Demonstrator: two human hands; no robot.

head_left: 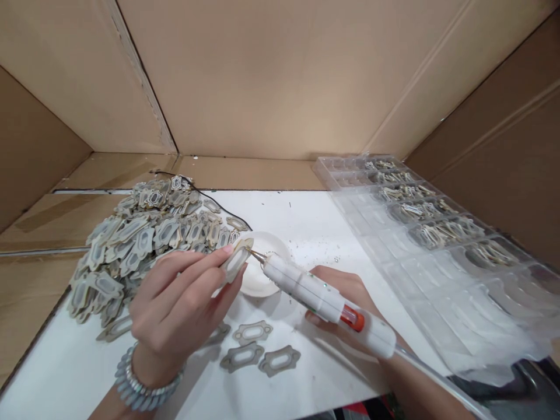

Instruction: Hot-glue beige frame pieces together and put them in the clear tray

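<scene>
**Cardboard walls [271, 76] around a white tabletop [306, 216]**

The tan walls, seamed at the corners, close in the left, back and right. Crumbs and glinting specks [336, 258] dot the bare white surface. A clear compartment tray [394, 262], partly filled with thin pieces, slants along the right side; a heap [126, 239] of flat greyish pieces spreads left. The person's right hand [341, 291] grips a white pen-like tool [301, 286]; the left hand [179, 297] pinches one flat piece [237, 259] against the tool's metal tip, over a small white dish [258, 290]. Loose flat pieces [259, 353] lie nearer the person.
</scene>
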